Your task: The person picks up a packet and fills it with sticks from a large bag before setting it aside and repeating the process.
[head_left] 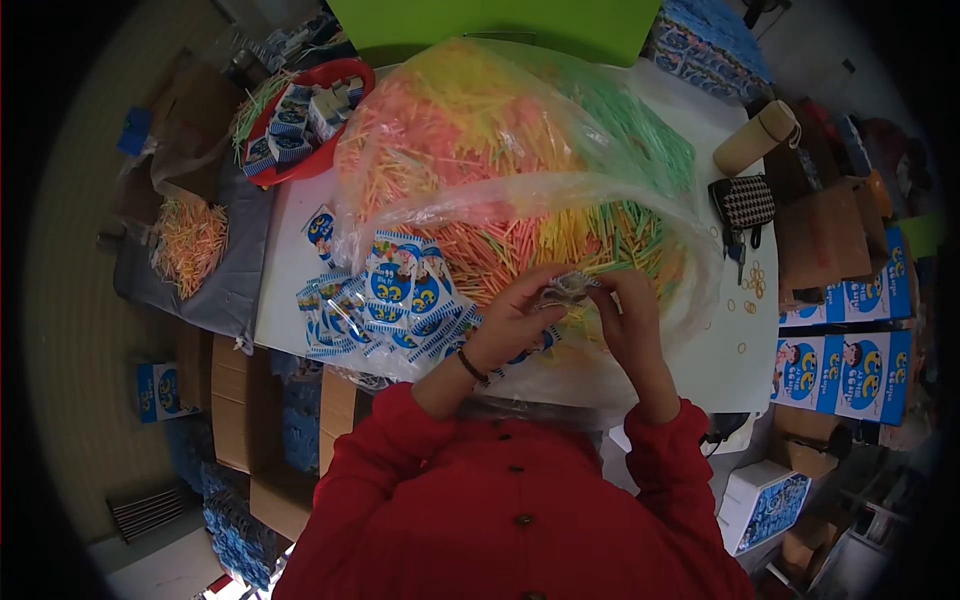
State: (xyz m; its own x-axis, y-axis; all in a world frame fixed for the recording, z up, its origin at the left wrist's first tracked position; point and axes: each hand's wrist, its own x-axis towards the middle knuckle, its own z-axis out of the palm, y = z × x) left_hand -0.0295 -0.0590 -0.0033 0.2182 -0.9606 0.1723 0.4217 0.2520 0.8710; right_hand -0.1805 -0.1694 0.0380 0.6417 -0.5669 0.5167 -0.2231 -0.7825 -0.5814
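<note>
My left hand (pixel 512 322) is closed on a small shiny plastic packet (pixel 566 288) above the sticks. My right hand (pixel 630 308) pinches at the packet's right edge; its fingertips partly hide what they grip. Below and beyond both hands lies a large clear plastic bag (pixel 450 200) full of thin candy-like sticks (pixel 500 250) in pink, orange, yellow and green. Left of my left hand, several blue-and-white printed packets (pixel 393 280) lie in a heap on the white table (pixel 285 285).
A red basin (pixel 325 155) with small packets stands at the far left. On the right are a beige bottle (pixel 755 138), a checkered pouch (pixel 743 200), keys (pixel 735 250) and rubber bands (pixel 750 290). Printed blue boxes (pixel 840 375) are stacked beyond the right edge; cardboard boxes (pixel 240 400) stand lower left.
</note>
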